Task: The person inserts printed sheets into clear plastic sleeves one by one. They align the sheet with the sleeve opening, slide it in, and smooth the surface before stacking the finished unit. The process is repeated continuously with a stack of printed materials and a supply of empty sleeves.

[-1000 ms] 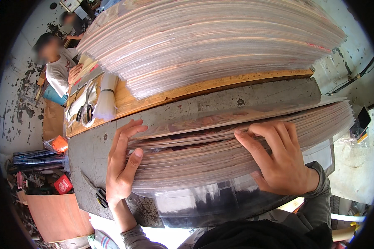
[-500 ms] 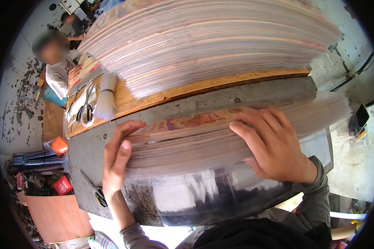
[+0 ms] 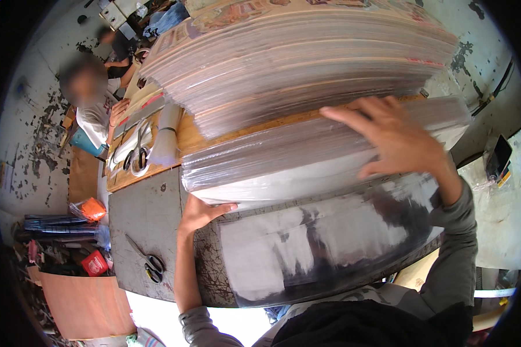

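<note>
A thick stack of clear plastic sheets (image 3: pixel 283 150) is tipped up along the back of the grey worktable, its pale underside facing me. My left hand (image 3: pixel 200 215) holds the stack's lower left corner, thumb stretched along the underside and the other fingers hidden behind it. Over the right part, my right hand (image 3: pixel 391 136) is open with its fingers spread; whether it touches the plastic is hard to tell. In front of the stack, a smooth, shiny grey and black panel (image 3: pixel 324 243) lies on the table.
Black-handled scissors (image 3: pixel 151 267) lie on the worktable (image 3: pixel 136 211) at left. Behind, a much larger stack of printed plastic sheets (image 3: pixel 307 63) rests on a wooden board. Another pair of scissors (image 3: pixel 136 156) and a banded plastic bundle (image 3: pixel 167 136) sit beside it. A person (image 3: pixel 92 118) works at far left.
The stack has been tipped up and pushed away, so its printed top no longer shows. My left hand dropped to its lower corner; my right hand moved away from me and spread its fingers.
</note>
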The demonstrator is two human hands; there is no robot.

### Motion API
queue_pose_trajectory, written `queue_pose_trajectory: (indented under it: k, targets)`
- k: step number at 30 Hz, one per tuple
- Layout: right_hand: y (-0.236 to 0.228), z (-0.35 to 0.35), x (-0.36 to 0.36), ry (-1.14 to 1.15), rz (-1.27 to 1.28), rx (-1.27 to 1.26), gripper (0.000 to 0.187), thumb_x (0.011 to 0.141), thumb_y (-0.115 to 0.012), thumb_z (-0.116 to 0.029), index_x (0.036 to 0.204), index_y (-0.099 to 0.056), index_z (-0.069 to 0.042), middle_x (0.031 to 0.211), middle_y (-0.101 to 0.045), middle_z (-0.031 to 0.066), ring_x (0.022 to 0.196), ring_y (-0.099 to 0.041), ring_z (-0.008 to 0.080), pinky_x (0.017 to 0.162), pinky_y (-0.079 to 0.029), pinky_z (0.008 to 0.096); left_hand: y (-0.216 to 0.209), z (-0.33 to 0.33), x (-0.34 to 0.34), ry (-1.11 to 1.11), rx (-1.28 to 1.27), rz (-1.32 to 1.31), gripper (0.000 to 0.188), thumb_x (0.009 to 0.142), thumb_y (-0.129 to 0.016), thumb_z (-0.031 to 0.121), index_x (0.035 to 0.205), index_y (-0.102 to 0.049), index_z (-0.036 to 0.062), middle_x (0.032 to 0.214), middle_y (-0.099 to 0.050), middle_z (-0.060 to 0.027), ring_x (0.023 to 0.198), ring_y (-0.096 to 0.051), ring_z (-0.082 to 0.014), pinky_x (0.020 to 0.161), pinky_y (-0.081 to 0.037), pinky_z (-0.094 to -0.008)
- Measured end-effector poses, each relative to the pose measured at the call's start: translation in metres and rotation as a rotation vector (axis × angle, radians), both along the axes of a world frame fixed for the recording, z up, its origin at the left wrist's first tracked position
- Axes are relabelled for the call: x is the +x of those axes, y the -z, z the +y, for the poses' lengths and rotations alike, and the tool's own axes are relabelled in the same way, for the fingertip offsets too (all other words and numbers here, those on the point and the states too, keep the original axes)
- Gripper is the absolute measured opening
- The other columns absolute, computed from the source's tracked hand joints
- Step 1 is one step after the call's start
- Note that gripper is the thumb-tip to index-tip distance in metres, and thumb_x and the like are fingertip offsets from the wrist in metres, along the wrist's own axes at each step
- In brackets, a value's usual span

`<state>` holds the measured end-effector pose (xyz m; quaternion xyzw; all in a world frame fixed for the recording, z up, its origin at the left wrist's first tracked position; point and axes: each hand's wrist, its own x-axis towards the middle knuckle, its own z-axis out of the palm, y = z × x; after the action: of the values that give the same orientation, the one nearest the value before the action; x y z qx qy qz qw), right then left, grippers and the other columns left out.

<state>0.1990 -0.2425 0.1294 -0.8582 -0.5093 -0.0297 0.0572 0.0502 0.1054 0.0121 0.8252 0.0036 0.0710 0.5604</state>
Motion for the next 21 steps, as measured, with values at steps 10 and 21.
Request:
queue_pose_trajectory:
  k: [10,21]
  targets:
    - [0.0,-0.086,0.022,0.227,-0.097,0.071,0.077,0.041,-0.08,-0.012,0.11,-0.047,-0.005,0.105,-0.052,0.0115,0.101,-0.047,0.0312,0.09,-0.032,0.0442,-0.004,-0.016,-0.002,-0.101,0.18,-0.092,0.054,0.062,-0.08,0.006,0.107,-0.052,-0.0049,0.096,-0.062,-0.0174,0.093,-0.059,-0.0241,0.087,-0.044,-0.0351]
    - [0.108,-0.122,-0.073,0.208,-0.796,0.143,0.032,0.064,-0.062,-0.012,0.095,-0.052,-0.007,0.095,-0.054,0.0103,0.086,-0.054,0.021,0.08,-0.038,0.0493,0.013,0.014,0.026,-0.151,0.676,-0.848,0.022,0.08,-0.061,0.011,0.094,-0.044,0.0101,0.096,-0.063,-0.01,0.105,-0.054,-0.0244,0.107,-0.021,-0.0541]
